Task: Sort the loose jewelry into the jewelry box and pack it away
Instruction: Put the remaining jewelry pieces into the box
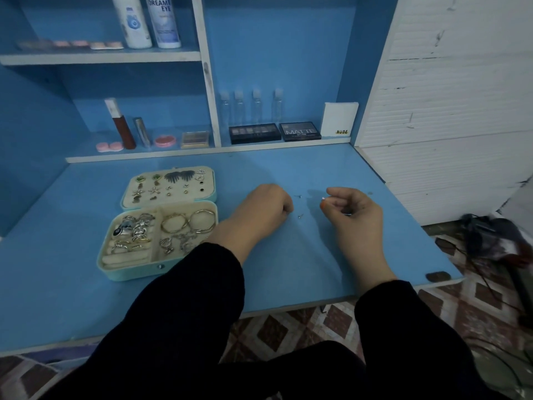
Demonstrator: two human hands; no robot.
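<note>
**Jewelry box** [135,272]: pale teal, lying open on the left of the blue table [288,284]. Its near right corner is covered by the left sleeve [178,298]. The lid panel carries rows of earrings. The base holds rings and two hoop bangles [187,222] (the tangle below them is too dim to sort out).

**Left hand** [259,209]: knuckles up, just right of the box, fingers curled under. I cannot tell whether anything sits inside them.

**Right hand** [354,212]: thumb and forefinger pinch a small white piece [323,199], too tiny to identify. The other fingers are loosely curled.

**Loose studs** [300,216]: two, on the table between the hands, shapes unclear.

**Legible writing:**
- "DREAM EYE" on a white bottle [163,21], its top cut off by the frame.
- "MATTE" on a black palette [300,131].
- "NUDE" on a white carton [340,119].
- The print on the neighbouring bottle [131,21] is unreadable.
</note>
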